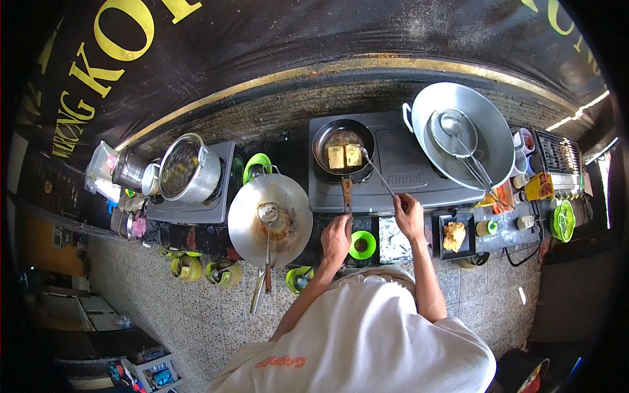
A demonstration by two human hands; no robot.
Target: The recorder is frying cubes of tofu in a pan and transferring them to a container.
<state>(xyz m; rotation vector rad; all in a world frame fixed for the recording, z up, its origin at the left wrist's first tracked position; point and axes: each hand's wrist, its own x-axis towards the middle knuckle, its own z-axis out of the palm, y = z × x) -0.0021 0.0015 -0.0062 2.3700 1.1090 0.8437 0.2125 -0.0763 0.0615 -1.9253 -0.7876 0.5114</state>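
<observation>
A dark frying pan (344, 128) stands on the left burner of a grey Rinnai gas stove (400, 179), with two pale rectangular pieces of food (345, 156) lying side by side in it. My left hand (337, 238) grips the pan's brown handle (347, 194) near its end. In my right hand (409, 216) is the end of a thin metal utensil (381, 176), whose tip touches the right-hand piece. The utensil's head is too small to make out clearly. A green bowl (362, 245) with dark contents sits between my forearms.
A wok (295, 221) holding a spatula (268, 231) stands left; beyond it is a lidded pot (209, 179). A large metal basin (496, 147) with ladles covers the stove's right side. A black plate of fried food (454, 236) lies at right. Gas cylinders (185, 268) stand below.
</observation>
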